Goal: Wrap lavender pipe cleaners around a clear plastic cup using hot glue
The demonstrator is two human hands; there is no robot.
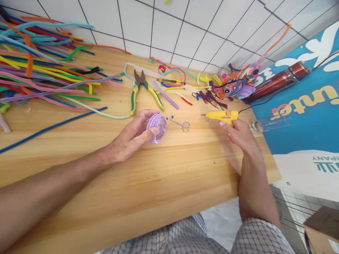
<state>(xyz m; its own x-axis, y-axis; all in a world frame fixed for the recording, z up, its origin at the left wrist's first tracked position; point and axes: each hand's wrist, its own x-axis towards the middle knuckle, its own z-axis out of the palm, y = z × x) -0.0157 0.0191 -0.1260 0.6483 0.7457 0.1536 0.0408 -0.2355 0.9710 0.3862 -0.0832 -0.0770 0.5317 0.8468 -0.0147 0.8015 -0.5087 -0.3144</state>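
My left hand (135, 135) is closed around a round coil of purple pipe cleaner (160, 123), with the thumb across its near face. Part of the coil looks clear and shiny. In my right hand (239, 134) is a yellow hot glue gun (222, 115), its nozzle pointing left, and my fingers wrap its handle. Small silver scissors (182, 124) lie between the two hands, with tiny blue bits beside their tips. Beyond my left hand rest pliers (143, 86) with green and yellow handles, jaws pointing away. A short purple pipe cleaner piece (166, 94) lies right of them.
A large heap of colourful pipe cleaners (47, 67) covers the back left. At the back right sit a multicoloured pipe cleaner figure (235, 84) and a red metallic cylinder (280, 81). A yellow cutter knife (169, 81) lies near the tiled wall (137, 28). A cord trails from the glue gun.
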